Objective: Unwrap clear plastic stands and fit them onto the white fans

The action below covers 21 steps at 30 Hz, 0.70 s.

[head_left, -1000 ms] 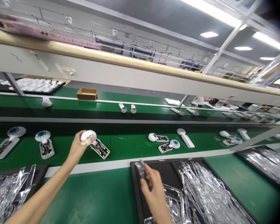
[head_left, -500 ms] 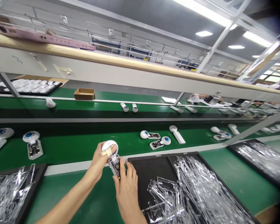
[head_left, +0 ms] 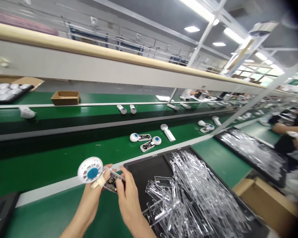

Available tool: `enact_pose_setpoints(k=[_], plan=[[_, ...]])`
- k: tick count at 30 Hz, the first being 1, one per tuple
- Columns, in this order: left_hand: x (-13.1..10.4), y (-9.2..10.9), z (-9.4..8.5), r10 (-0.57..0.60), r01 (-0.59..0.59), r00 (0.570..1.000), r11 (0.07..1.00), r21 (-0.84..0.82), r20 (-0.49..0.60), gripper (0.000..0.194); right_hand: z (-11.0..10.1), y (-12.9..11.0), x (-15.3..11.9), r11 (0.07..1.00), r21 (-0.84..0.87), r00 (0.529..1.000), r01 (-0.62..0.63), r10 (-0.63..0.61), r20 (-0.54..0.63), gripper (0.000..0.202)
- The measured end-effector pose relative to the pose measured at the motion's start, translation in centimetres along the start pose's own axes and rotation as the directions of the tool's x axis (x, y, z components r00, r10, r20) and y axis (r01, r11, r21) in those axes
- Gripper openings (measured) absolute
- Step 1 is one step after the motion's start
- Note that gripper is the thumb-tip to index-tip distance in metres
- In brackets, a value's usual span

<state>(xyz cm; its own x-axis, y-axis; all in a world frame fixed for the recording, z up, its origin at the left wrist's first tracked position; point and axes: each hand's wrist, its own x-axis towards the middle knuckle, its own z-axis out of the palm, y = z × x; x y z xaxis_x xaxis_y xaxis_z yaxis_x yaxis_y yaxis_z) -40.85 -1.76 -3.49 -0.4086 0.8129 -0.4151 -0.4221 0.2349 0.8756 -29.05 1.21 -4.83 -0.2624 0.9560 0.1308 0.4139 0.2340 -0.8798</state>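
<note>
A white handheld fan (head_left: 90, 170) with a blue centre is held over the near edge of the green belt, its open handle showing a circuit board. My left hand (head_left: 100, 185), with tape wrapped on a finger or thumb, is closed around the fan near the neck. My right hand (head_left: 129, 195) grips the far end of the handle, thumb on the board side and fingers along its edge. A clear plastic frame appears to lie along the handle. Right of my hands, a black tray (head_left: 144, 165) holds a heap of clear plastic frames (head_left: 201, 188).
Several fans, among them a white one (head_left: 168, 133), lie on the green belt (head_left: 109, 145). Behind is a small brown box (head_left: 66, 99). Another tray (head_left: 253, 155), a cardboard box (head_left: 268, 201) and a person's arm (head_left: 289, 129) are at the right.
The view has swung to the right. The held fan has turned, so its head points left with the blue centre exposed, and its handle points right. My right thumb now lies on the handle.
</note>
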Motion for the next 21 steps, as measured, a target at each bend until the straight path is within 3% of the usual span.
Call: enact_pose_setpoints(k=[2, 4, 9, 13, 16, 19, 21], plan=[[-0.4, -0.3, 0.3, 0.082, -0.080, 0.995, 0.995, 0.053, -0.050, 0.063, 0.9, 0.7, 1.0, 0.973, 0.153, 0.972, -0.175, 0.195, -0.133, 0.036], [-0.6, -0.9, 0.6, 0.148, -0.140, 0.985, 0.986, 0.094, -0.087, 0.060, 1.4, 1.4, 1.9, 0.955, 0.192, 0.942, -0.226, 0.264, -0.205, 0.048], [0.2, -2.6, 0.8, 0.101, -0.097, 0.994, 0.988, 0.119, -0.028, 0.049, 1.9, 1.7, 2.4, 0.969, 0.140, 0.941, -0.203, 0.233, -0.246, 0.051], [3.0, -2.0, 0.3, 0.014, -0.012, 1.000, 0.995, 0.097, -0.018, 0.054, 1.1, 2.3, 3.3, 0.981, 0.000, 0.971, -0.195, 0.193, -0.138, 0.051], [8.6, -0.4, -2.5, -0.120, 0.120, 0.993, 0.986, 0.114, -0.008, 0.049, -2.3, 4.8, 4.4, 0.971, -0.189, 0.989, -0.149, 0.147, -0.023, 0.041], [15.3, 2.4, -8.2, -0.093, 0.156, 0.974, 0.938, 0.310, -0.209, 0.042, -8.1, 8.7, 5.0, 0.886, -0.447, 0.990, -0.126, 0.143, 0.003, 0.023], [18.4, 4.6, -12.1, 0.025, 0.159, 0.950, 0.820, 0.551, -0.311, 0.038, -11.6, 11.4, 4.8, 0.793, -0.597, 0.983, -0.120, 0.180, 0.041, 0.034]])
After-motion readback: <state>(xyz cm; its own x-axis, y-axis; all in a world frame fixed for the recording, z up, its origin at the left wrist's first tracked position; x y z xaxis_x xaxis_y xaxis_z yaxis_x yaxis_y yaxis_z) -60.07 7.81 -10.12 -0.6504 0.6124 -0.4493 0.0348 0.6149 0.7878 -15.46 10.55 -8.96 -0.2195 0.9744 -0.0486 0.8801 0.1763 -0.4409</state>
